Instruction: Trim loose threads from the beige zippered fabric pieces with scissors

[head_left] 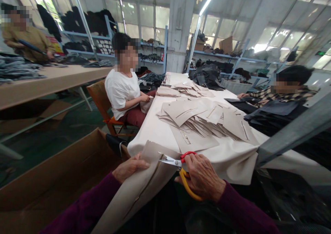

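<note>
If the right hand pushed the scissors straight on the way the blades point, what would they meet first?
The right hand aims the scissors leftward, blades open. First in line is the beige fabric piece they already touch; just beyond, probably the left hand gripping it, though depth is unclear.

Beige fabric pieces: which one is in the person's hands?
The piece at the table's near edge, gripped by the left hand; the others lie piled on the table.
</note>
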`<control>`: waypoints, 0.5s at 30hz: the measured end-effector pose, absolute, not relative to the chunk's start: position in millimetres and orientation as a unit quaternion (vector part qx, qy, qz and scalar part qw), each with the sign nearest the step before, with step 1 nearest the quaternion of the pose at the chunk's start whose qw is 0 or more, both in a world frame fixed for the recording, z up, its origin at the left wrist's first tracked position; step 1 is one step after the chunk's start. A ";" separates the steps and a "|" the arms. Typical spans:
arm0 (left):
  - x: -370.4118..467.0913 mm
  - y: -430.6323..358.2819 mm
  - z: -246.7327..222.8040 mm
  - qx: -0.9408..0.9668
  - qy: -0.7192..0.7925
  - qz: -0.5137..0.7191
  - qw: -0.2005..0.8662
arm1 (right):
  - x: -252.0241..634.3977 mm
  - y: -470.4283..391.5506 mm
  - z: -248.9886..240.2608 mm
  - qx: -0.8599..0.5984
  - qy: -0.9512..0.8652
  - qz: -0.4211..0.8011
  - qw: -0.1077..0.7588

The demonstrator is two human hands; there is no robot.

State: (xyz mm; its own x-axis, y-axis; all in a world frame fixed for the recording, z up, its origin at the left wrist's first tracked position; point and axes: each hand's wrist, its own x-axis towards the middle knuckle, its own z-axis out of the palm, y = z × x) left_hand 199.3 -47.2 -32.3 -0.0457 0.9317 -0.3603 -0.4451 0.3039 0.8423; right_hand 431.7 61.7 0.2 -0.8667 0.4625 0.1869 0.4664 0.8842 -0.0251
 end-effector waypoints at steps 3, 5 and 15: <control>198.3 -45.2 -34.5 0.261 0.487 0.525 0.648 | 430.1 65.9 -4.1 -0.244 -0.967 -0.021 0.066; 197.3 -44.3 -35.9 0.259 0.489 0.522 0.649 | 429.4 68.0 -7.5 -0.240 -0.969 -0.017 0.055; 182.4 -42.3 -56.6 0.274 0.466 0.514 0.666 | 428.1 70.0 -19.0 -0.240 -0.970 0.002 0.030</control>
